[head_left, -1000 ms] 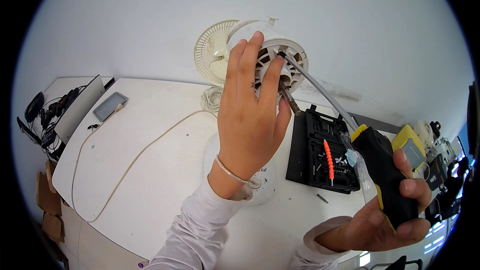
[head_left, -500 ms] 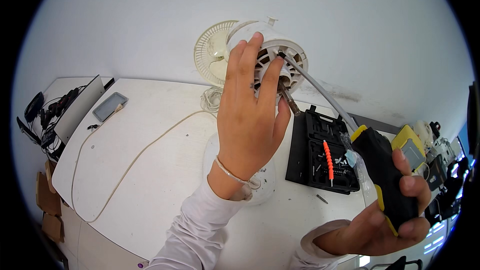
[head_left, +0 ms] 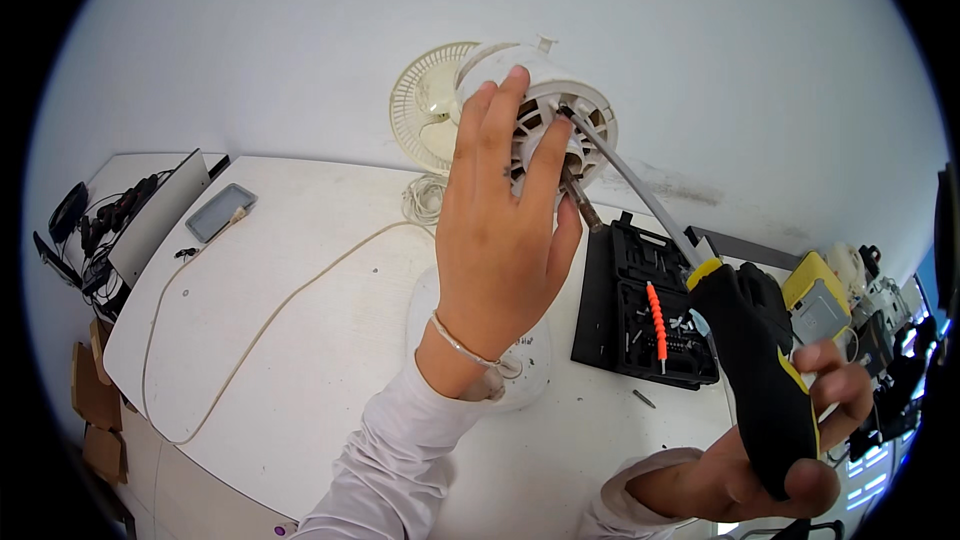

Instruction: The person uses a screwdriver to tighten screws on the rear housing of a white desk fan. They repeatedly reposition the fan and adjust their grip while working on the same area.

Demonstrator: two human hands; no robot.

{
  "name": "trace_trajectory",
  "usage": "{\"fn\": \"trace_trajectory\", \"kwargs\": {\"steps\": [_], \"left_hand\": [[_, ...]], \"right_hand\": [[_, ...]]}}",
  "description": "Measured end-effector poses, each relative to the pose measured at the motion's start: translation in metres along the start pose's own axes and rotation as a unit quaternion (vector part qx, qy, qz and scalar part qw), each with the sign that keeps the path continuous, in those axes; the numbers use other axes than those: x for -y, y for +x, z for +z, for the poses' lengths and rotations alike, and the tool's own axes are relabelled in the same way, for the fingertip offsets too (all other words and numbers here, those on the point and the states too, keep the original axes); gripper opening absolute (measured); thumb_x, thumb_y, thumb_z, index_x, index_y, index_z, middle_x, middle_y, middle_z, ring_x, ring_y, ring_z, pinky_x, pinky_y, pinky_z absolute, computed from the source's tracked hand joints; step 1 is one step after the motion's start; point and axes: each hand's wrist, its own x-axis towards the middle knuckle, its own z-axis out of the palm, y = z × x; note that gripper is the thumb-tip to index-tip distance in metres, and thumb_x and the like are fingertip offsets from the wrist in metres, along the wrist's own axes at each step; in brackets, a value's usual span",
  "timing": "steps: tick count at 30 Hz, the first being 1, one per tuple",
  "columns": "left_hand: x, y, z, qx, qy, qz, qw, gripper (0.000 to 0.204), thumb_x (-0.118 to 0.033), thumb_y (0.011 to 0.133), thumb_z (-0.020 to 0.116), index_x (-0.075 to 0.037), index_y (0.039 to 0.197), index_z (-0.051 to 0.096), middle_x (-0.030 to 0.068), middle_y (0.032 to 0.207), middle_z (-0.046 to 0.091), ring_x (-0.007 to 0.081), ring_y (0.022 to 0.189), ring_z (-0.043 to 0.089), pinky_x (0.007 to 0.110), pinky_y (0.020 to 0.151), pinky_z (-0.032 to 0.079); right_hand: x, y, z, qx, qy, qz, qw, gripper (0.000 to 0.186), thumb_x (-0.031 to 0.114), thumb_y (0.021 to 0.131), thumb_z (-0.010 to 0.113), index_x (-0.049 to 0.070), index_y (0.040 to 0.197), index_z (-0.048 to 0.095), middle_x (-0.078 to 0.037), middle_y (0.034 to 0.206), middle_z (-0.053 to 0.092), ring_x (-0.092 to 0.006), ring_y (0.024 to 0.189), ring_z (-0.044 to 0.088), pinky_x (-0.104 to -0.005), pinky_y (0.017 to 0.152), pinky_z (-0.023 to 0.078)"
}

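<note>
A white desk fan stands against the wall, the slotted back of its motor housing [head_left: 596, 105] facing me and the pale round grille [head_left: 418, 90] behind. My left hand [head_left: 500, 210] holds the housing, its long fingers laid over it and the index fingertip beside the screwdriver's tip. A metal rod [head_left: 583, 202] sticks out below that finger. My right hand [head_left: 780, 470] grips the black-and-yellow handle of a long-shafted screwdriver [head_left: 750, 360]. Its tip meets the upper part of the slotted back; the exact contact is too small to make out. The fan's round base [head_left: 535, 380] is partly hidden by my left arm.
An open black tool case [head_left: 630, 310] with bits and an orange flexible shaft [head_left: 656, 320] lies right of the fan. A small bit [head_left: 644, 398] lies near it. A beige cord [head_left: 290, 305] loops across the white table, by a grey tray [head_left: 221, 213]. A yellow case [head_left: 815, 290] stands far right.
The screwdriver's handle has swung slightly left and turned in my right hand, whose fingers have shifted along it. The tip stays at the housing. My left hand has barely moved.
</note>
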Motion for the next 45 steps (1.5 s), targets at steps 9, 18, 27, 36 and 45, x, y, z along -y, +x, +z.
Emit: {"fn": "trace_trajectory", "kwargs": {"steps": [9,18,27,36,45], "left_hand": [[-0.001,0.000,-0.001,0.002,-0.005,-0.001,1.000,0.047,0.001,0.068,0.065,0.002,0.114,0.059,0.0236,0.140,0.038,0.0457,0.125,0.040,0.045,0.093,0.046],[-0.001,0.000,-0.001,-0.004,-0.021,-0.006,1.000,0.045,0.001,0.068,0.065,0.002,0.112,0.059,0.0235,0.139,0.039,0.0454,0.124,0.041,0.045,0.093,0.046],[0.001,-0.001,-0.001,-0.012,-0.031,-0.007,0.999,0.043,0.000,0.068,0.065,0.003,0.111,0.059,0.0236,0.138,0.040,0.0447,0.125,0.042,0.044,0.093,0.046],[-0.008,0.002,-0.008,-0.029,-0.045,0.002,0.999,0.050,0.002,0.063,0.066,-0.002,0.112,0.059,0.0214,0.137,0.041,0.0439,0.124,0.042,0.044,0.095,0.044],[-0.065,-0.006,-0.048,0.008,-0.220,0.105,0.970,0.043,0.002,0.065,0.069,-0.013,0.106,0.068,0.0120,0.119,0.059,0.0194,0.088,0.056,0.030,0.066,0.047]], "right_hand": [[-0.004,-0.002,-0.005,0.010,-0.026,-0.033,0.999,0.033,0.026,0.087,0.063,0.029,0.114,0.046,-0.013,0.126,0.042,-0.0369,0.121,0.047,-0.0516,0.092,0.051],[-0.002,0.009,-0.009,0.121,-0.045,-0.049,0.990,0.036,0.037,0.089,0.060,0.043,0.120,0.042,-0.015,0.127,0.040,-0.0369,0.106,0.057,-0.0477,0.084,0.055],[0.000,-0.004,0.008,-0.001,-0.110,-0.054,0.992,0.043,0.041,0.090,0.056,0.040,0.129,0.037,-0.017,0.126,0.041,-0.0356,0.104,0.053,-0.0487,0.085,0.053],[-0.006,-0.010,-0.003,-0.016,-0.116,-0.069,0.991,0.042,0.035,0.088,0.062,0.040,0.126,0.044,-0.015,0.123,0.043,-0.0311,0.118,0.045,-0.0494,0.100,0.045],[-0.019,0.019,0.010,0.018,-0.041,-0.317,0.948,0.054,0.012,0.093,0.053,0.020,0.137,0.023,-0.017,0.107,0.047,-0.0288,0.092,0.057,-0.0355,0.078,0.052]]}}
